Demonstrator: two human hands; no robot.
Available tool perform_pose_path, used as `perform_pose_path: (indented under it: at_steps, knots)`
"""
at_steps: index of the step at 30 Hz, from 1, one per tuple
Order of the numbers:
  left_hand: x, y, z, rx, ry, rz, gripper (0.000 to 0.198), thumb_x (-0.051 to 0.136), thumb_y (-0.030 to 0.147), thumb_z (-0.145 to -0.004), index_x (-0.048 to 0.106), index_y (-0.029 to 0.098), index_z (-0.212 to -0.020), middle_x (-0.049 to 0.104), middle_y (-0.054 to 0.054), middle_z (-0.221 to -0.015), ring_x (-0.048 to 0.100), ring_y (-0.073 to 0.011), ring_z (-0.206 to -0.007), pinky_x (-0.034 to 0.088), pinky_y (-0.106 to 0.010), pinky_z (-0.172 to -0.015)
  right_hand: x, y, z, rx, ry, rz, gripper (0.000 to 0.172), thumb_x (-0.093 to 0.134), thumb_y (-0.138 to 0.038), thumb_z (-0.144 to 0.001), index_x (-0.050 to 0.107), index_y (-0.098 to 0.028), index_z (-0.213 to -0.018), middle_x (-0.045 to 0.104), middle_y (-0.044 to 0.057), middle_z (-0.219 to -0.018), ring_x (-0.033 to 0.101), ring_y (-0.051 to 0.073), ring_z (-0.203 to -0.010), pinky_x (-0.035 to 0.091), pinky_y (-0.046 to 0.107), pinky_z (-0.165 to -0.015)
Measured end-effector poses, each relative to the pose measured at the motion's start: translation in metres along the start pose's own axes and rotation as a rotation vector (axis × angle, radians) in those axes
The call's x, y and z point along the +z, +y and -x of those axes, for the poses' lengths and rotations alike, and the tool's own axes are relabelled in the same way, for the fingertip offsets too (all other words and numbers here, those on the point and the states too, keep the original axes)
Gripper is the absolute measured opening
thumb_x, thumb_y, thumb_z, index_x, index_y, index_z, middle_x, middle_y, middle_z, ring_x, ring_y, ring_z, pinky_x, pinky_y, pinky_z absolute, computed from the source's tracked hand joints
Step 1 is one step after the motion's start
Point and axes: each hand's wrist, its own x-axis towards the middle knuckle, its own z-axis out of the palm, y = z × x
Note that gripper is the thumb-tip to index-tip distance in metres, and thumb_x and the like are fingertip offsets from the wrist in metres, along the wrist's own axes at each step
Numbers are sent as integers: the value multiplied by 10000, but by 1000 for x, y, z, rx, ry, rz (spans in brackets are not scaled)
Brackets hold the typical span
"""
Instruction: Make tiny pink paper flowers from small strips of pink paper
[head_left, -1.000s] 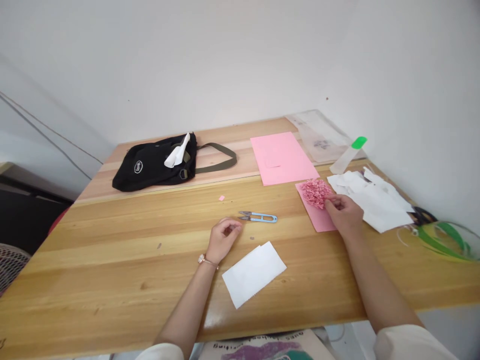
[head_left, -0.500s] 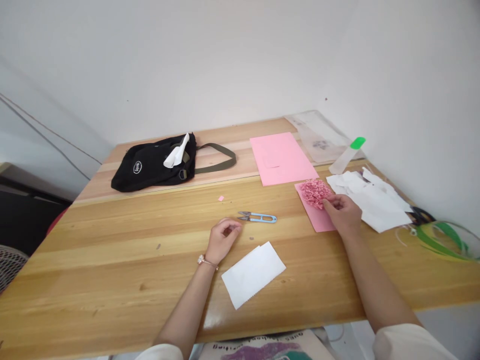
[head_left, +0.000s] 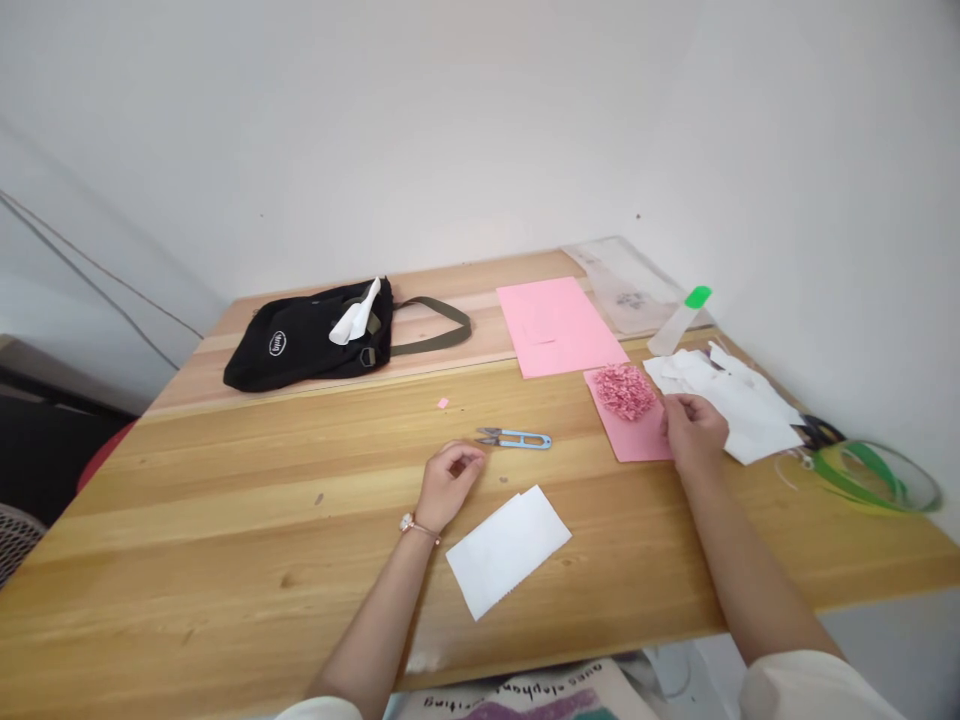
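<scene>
My left hand [head_left: 451, 483] rests on the wooden table [head_left: 225, 560], its fingers curled in to the thumb and nothing visible in them. Just past its fingertips lie blue thread snips [head_left: 517, 439], blades pointing left. A folded white paper [head_left: 510, 550] lies to its right, one edge zigzag-cut. My right hand [head_left: 694, 428] is over the right side of a small pink paper sheet [head_left: 630, 440], thumb and fingers pinched together; what they hold, if anything, is hidden. A fluffy cluster of pink paper bits [head_left: 625, 391] sits on that sheet, left of the fingertips.
Larger pink sheets [head_left: 562, 325] lie behind, beside a clear plastic sleeve [head_left: 637, 290]. A green-capped glue bottle [head_left: 679, 322], crumpled white paper [head_left: 739, 405], black-handled scissors [head_left: 819, 432] and a green tape roll [head_left: 855, 475] are at the right. A black bag [head_left: 307, 335] lies back left.
My right hand has drawn away from the pink cluster toward the right edge of the small sheet. The left hand keeps its place. The view has shifted slightly.
</scene>
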Motion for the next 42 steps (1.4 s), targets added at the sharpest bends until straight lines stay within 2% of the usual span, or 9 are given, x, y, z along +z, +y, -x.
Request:
perform_pose_path:
  at_steps: [3, 6, 10, 13, 20, 27, 30, 34, 42]
  knots:
    - [1, 0, 0, 5, -2, 4, 115, 536, 227, -735, 617, 147, -747, 595, -33, -767, 502, -106, -640, 411, -226, -618, -5, -4, 1, -35, -13, 375, 245, 516, -405, -660, 599, -194, -752, 584, 15, -608, 552, 184, -613, 432, 316, -617]
    - [2, 0, 0, 16, 1, 1, 110, 534, 215, -730, 618, 145, -739, 596, -37, -770, 510, -110, -654, 414, -229, -627, -10, -11, 6, -12, -164, 669, 393, 477, -507, -665, 599, -208, -889, 636, 69, -785, 580, 266, -758, 423, 382, -680]
    - [2, 1, 0, 27, -9, -11, 109, 528, 199, -724, 621, 143, -738, 600, -42, -772, 514, -113, -656, 413, -230, -620, -10, -18, 14, 26, -319, 859, 630, 481, -612, -611, 556, -167, -1050, 619, 166, -953, 569, 332, -872, 416, 419, -704]
    - [2, 1, 0, 37, -4, -25, 114, 529, 209, -726, 621, 144, -739, 600, -40, -767, 510, -112, -652, 412, -231, -619, -6, -21, 19, 3, -375, 936, 665, 449, -627, -628, 564, -125, -1049, 608, 202, -950, 562, 340, -901, 413, 415, -709]
    - [2, 1, 0, 45, -6, -60, 116, 525, 221, -735, 617, 151, -740, 599, -36, -772, 516, -114, -659, 411, -230, -615, -10, -34, 24, 6, -497, 1030, 596, 472, -563, -641, 575, -111, -1015, 574, 203, -1042, 564, 317, -905, 418, 368, -667]
    - [2, -1, 0, 54, 18, -159, 129, 523, 256, -752, 614, 165, -744, 586, -32, -758, 519, -121, -663, 415, -233, -602, -12, -34, 28, 0, -575, 989, 301, 436, -391, -698, 588, -156, -807, 631, 141, -864, 597, 258, -775, 396, 319, -588]
    - [1, -2, 0, 54, 9, -210, 135, 518, 270, -762, 611, 173, -752, 579, -29, -755, 521, -124, -674, 417, -235, -607, -16, -35, 33, -48, -608, 1009, 293, 432, -391, -717, 554, -150, -831, 623, 133, -866, 592, 249, -779, 380, 302, -565]
    - [0, -3, 2, 69, -18, -274, 131, 520, 277, -768, 606, 180, -754, 572, -26, -751, 523, -123, -674, 418, -231, -603, -19, -37, 39, -68, -733, 1017, 182, 438, -284, -732, 522, -151, -825, 626, 102, -797, 597, 224, -768, 364, 282, -559]
    - [-3, -2, 4, 90, -54, -320, 102, 529, 264, -766, 594, 188, -745, 574, -33, -756, 540, -136, -701, 437, -234, -623, -8, -25, 36, -2, -725, 976, 197, 453, -325, -757, 474, -147, -838, 626, 102, -775, 613, 224, -709, 351, 288, -536]
